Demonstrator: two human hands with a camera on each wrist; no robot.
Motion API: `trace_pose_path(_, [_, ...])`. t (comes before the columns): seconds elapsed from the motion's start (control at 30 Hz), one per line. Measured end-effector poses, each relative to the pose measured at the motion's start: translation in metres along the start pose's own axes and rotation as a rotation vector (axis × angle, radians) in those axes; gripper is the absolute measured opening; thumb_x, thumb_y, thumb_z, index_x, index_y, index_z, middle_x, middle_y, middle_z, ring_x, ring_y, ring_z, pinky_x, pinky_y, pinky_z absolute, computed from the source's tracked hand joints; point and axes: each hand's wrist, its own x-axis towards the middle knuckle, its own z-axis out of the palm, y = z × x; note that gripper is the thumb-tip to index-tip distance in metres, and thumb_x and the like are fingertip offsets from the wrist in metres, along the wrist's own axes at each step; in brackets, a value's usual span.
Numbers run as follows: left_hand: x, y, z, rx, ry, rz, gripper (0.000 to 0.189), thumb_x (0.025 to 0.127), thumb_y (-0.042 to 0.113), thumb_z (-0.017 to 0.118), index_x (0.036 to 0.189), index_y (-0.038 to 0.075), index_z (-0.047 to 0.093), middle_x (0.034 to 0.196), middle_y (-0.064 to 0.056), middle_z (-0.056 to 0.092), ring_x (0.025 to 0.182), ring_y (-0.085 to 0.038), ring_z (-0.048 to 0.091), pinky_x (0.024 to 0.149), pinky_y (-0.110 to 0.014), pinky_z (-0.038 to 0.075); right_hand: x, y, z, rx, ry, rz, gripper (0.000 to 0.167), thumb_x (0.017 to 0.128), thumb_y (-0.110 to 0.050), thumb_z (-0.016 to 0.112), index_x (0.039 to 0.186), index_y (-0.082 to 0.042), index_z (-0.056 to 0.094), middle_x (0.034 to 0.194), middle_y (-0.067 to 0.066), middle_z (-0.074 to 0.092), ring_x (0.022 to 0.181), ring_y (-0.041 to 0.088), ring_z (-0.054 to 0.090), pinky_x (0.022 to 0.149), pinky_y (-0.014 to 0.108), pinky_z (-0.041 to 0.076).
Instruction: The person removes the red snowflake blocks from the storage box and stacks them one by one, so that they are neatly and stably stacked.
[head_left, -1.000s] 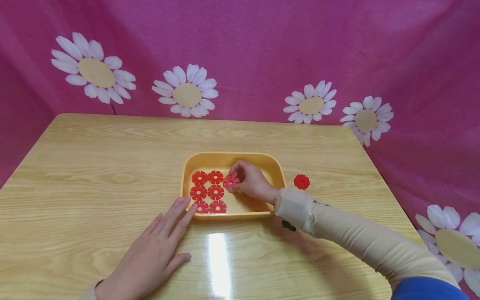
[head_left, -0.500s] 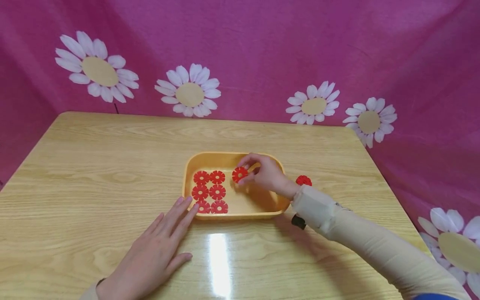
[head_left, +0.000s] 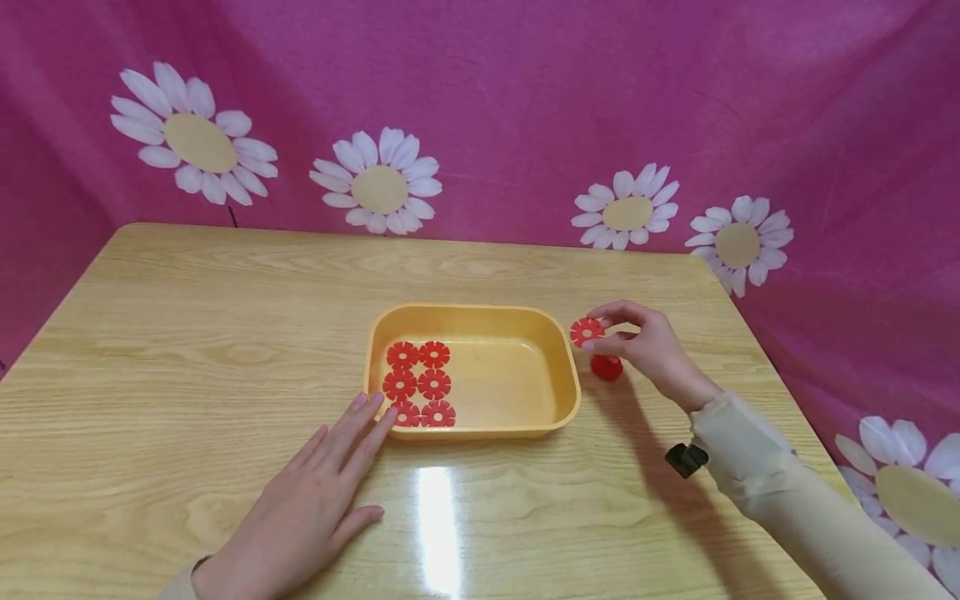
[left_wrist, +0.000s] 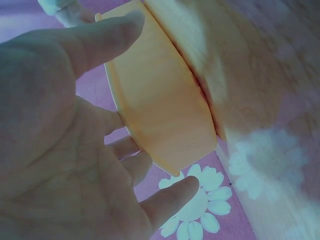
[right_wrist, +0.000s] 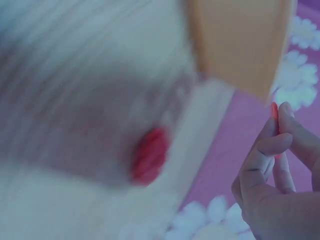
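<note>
My right hand (head_left: 651, 348) pinches a red flower-shaped disc (head_left: 587, 332) between thumb and fingers, raised just outside the right end of a yellow plastic tray (head_left: 517, 432). Beneath that hand a small stack of red discs (head_left: 607, 368) sits on the table, also seen blurred in the right wrist view. Several red notched discs (head_left: 434, 384) lie in two columns at the tray's left end. My left hand (head_left: 300, 492) has its fingers stretched out, with fingertips at the tray's front left corner, overlapping one disc. In the left wrist view the tray's outer wall (left_wrist: 160, 95) shows beyond the fingers.
The tray stands near the middle of a wood-grain table (head_left: 225, 333). Behind it and to the right hangs a magenta cloth (head_left: 495, 108) printed with white daisies. A dark device (head_left: 686, 459) is strapped at my right wrist.
My right hand has lifted a red disc from the middle of the tray and carried it right, over the tray's rim, to beside the stack. The left hand stays put.
</note>
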Motion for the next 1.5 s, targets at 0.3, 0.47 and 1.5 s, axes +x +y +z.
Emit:
trace_pose_path(0.3, [0.000,0.000,-0.001,0.001,-0.028,-0.019,0.093,0.088,0.038,0.071,0.158,0.012,0.016,0.164,-0.003,0.009,0.150,-0.022,0.007,0.111,-0.054,0.032,-0.008,0.049,-0.016,-0.028,-0.004,0.123,0.050,0.087,-0.017,0.077,0.129,0.000,0.056,0.117,0.020,0.054,0.091,0.027,0.056,0.071,0.027,0.056])
trace_pose_path(0.47, [0.001,0.000,-0.001,0.004,-0.027,-0.021,0.093,0.088,0.039,0.071,0.158,0.013,0.016,0.164,-0.003,0.009,0.150,-0.023,0.008,0.111,-0.054,0.032,-0.006,0.059,-0.014,-0.040,-0.016,0.123,0.051,0.085,-0.021,0.079,0.126,0.000,0.059,0.114,0.019,0.056,0.089,0.025,0.051,0.063,0.026,0.053])
trace_pose_path(1.5, [0.000,0.000,0.000,-0.006,-0.015,-0.012,0.095,0.087,0.038,0.072,0.159,0.014,0.015,0.164,-0.005,0.010,0.150,-0.022,0.008,0.110,-0.054,0.032,-0.005,-0.018,0.031,0.217,-0.198,-0.129,0.044,0.083,-0.004,0.077,0.123,0.006,0.060,0.117,0.021,0.058,0.086,0.017,0.064,0.070,0.024,0.054])
